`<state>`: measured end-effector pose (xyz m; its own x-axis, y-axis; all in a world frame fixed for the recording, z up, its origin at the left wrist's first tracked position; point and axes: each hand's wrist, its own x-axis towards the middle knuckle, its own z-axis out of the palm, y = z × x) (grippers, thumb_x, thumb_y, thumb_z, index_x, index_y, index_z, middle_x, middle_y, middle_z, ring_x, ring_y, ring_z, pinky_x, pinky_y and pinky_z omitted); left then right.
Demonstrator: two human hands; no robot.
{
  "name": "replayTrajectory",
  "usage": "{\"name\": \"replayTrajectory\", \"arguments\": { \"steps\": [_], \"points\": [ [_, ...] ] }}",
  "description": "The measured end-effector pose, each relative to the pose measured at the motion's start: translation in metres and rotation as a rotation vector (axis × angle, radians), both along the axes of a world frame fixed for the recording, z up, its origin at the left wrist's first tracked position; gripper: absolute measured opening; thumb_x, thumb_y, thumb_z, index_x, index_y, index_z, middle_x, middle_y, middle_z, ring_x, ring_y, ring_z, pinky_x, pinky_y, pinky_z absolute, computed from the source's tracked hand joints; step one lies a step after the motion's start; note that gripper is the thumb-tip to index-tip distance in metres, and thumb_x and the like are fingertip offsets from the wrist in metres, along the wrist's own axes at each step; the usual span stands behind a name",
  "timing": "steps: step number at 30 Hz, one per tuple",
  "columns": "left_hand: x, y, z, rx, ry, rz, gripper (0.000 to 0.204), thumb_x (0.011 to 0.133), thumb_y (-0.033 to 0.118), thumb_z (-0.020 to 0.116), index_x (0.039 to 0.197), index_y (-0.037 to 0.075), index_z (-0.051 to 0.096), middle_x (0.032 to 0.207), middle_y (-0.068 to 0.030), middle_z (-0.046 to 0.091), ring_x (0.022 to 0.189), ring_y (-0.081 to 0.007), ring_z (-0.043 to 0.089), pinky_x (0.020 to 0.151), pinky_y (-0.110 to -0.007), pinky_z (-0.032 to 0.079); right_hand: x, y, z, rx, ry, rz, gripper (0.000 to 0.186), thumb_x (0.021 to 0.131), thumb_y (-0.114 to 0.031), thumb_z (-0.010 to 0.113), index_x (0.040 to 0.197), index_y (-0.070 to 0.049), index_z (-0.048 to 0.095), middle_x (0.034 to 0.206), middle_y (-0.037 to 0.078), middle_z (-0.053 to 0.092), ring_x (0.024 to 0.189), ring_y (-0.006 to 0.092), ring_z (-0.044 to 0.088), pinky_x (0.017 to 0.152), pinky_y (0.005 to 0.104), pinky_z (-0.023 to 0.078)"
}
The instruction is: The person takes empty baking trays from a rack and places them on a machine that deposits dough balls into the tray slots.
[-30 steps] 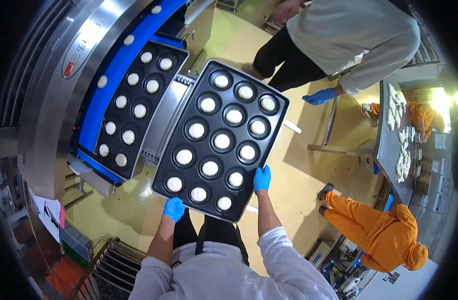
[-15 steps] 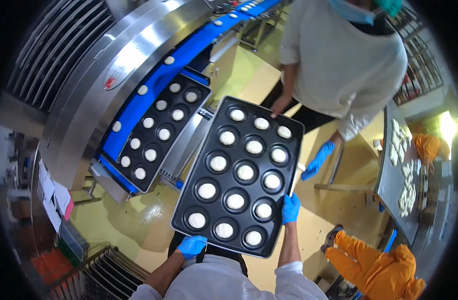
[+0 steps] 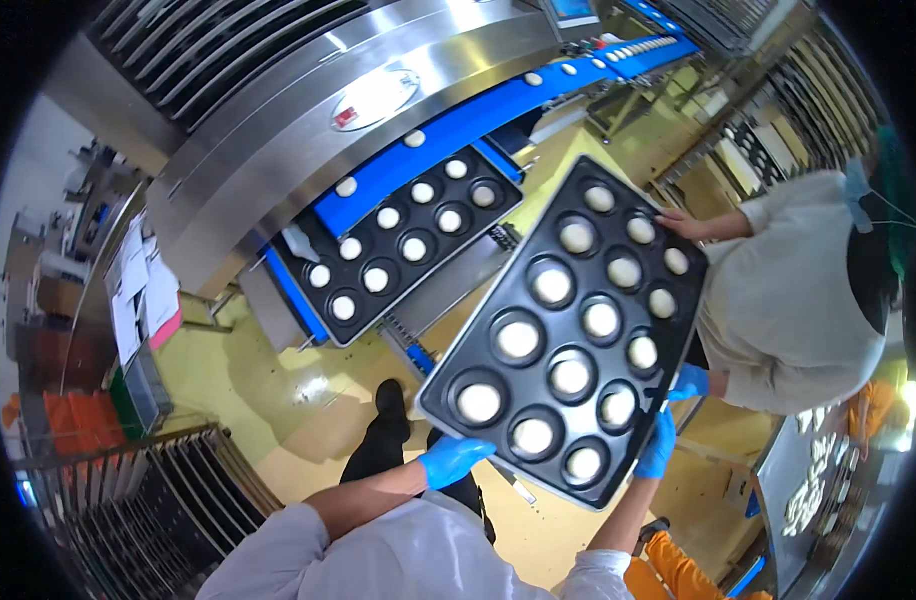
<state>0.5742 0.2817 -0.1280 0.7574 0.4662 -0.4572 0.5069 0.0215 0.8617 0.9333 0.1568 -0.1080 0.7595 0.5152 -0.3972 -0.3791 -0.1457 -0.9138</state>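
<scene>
A dark baking tray [image 3: 491, 304] with round wells, most of them holding a white dough ball [image 3: 569, 376], is held tilted before me. My left hand [image 3: 456, 462], in a blue glove, grips its near left edge. Also gloved in blue, my right hand [image 3: 658, 447] is closed on the near right edge. A co-worker's bare hand [image 3: 682, 223] holds the far right side. The co-worker's blue-gloved hand [image 3: 690, 382] is at the right edge, just beyond my right hand; whether it grips is hard to tell.
Another dough-filled tray [image 3: 381, 250] lies beside a blue conveyor belt [image 3: 458, 128] under a steel machine [image 3: 278, 130]. The co-worker [image 3: 793, 295] stands at right. A rack [image 3: 168, 500] is at lower left, and a table with dough pieces [image 3: 778, 500] at lower right.
The view has turned, so the machine and second tray show more fully. The held tray sits farther right in view. The co-worker's gloved hand has come to the tray's edge.
</scene>
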Motion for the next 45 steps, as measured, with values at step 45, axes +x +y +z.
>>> {"name": "replayTrajectory", "arguments": {
  "steps": [45],
  "points": [
    [-0.262, 0.145, -0.131, -0.855, -0.058, 1.379, 0.033, 0.092, 0.029, 0.051, 0.119, 0.01, 0.051, 0.106, -0.01, 0.063, 0.093, -0.0215, 0.062, 0.077, -0.034, 0.046, -0.28, 0.485, -0.197, -0.04, -1.086, 0.957, 0.035, 0.075, -0.015, 0.065, 0.109, -0.01, 0.059, 0.109, 0.017, 0.058, 0.103, 0.0368, 0.053, 0.092, 0.0434, 0.042]
  ]
}}
